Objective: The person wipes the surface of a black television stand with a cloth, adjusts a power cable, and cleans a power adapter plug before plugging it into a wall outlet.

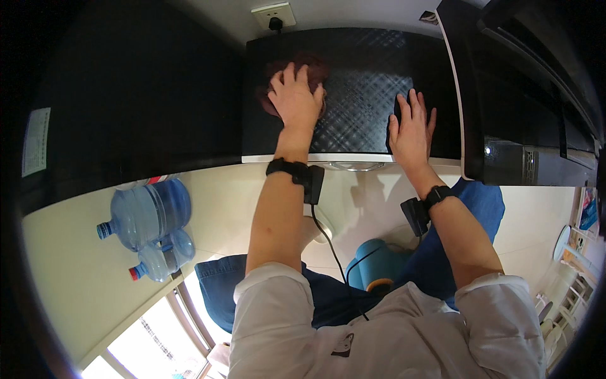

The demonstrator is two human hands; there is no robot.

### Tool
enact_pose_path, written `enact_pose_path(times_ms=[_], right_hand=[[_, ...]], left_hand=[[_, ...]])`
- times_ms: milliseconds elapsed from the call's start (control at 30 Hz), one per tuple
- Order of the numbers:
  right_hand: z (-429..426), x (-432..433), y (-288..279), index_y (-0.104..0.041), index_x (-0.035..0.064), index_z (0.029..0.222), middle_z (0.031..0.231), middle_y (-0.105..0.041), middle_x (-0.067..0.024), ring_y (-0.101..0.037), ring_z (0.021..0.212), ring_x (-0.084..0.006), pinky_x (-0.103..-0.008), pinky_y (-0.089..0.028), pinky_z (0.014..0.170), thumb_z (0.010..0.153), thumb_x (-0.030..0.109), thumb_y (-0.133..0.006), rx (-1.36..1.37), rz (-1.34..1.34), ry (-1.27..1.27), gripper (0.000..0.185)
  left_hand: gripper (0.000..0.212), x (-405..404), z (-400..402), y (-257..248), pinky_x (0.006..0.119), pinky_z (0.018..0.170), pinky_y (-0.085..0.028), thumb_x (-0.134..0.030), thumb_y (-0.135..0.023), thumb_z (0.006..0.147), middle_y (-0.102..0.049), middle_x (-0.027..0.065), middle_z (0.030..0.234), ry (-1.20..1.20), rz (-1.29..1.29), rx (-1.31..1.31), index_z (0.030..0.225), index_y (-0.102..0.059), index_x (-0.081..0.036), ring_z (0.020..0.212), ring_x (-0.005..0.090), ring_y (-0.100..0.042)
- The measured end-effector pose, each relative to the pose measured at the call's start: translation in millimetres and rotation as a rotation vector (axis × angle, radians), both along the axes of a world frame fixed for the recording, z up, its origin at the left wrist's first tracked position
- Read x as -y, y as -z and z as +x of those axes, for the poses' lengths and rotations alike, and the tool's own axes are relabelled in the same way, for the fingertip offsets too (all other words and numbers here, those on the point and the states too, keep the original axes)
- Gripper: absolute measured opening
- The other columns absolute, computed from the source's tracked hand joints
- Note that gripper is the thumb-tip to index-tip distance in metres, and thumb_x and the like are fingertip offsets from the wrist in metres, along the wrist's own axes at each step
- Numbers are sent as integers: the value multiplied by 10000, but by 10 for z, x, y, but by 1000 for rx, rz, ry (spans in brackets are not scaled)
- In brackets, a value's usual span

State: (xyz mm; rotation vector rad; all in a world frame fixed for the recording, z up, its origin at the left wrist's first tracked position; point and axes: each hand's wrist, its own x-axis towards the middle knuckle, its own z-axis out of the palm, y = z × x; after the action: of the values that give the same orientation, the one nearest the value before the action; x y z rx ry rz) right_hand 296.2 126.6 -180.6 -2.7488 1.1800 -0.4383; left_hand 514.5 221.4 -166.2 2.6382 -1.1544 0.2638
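My left hand (296, 97) presses down on a crumpled dark red cloth (307, 64), fingers spread and bent over it. Part of the cloth is hidden under the palm. The cloth lies on the left side of a black cabinet top (350, 52), whose surface has a crosshatched sheen. Toward the right end of that same top, my right hand (412, 128) rests with its fingers apart, holding nothing. Each wrist wears a black strap with a small box; a cable visibly runs from the left box (315, 184).
A metal handle (356, 166) sticks out from the cabinet's pale front. At right stands a glossy black unit (525, 104); a black panel (142, 94) is at left. Blue water bottles (151, 213) lie at lower left. Behind the top is a wall socket (273, 16) with a plug.
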Motion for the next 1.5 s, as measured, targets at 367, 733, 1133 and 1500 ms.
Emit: enact_pose_path(times_ms=[367,733,1133,1500], right_hand=[[-26,44,-21,-440,79,1402,1510,-304,-172,-202,1450,-285,-545,-70,1177,953,278,-508,-3,62,-6,496],[5,49,-79,-421,65,1407,1517,-285,-174,-196,1451,-289,-550,-65,1176,957,278,-502,-55,50,3,505],[17,22,-95,-401,78,1426,1537,-249,-160,-149,1464,-279,-542,-63,1181,959,304,-485,-99,71,9,525],[21,21,-99,-392,84,1432,1535,-248,-161,-159,1464,-275,-543,-56,1180,955,304,-495,-88,79,-7,535]], left_hand=[[576,1155,-30,-170,527,991,-403,-447,-658,831,-450,-13,1438,197,230,-15,1349,-532,-229,1290,286,-411],[580,946,164,-137,523,1015,-381,-454,-631,840,-495,37,1393,92,273,73,1341,-546,-175,1264,318,-417],[550,469,763,194,513,940,-396,-446,-642,784,-506,69,1346,31,120,59,1221,-605,-114,1188,320,-447],[508,924,958,281,509,955,-393,-454,-641,808,-548,63,1307,173,84,121,1220,-615,-159,1227,310,-445]])
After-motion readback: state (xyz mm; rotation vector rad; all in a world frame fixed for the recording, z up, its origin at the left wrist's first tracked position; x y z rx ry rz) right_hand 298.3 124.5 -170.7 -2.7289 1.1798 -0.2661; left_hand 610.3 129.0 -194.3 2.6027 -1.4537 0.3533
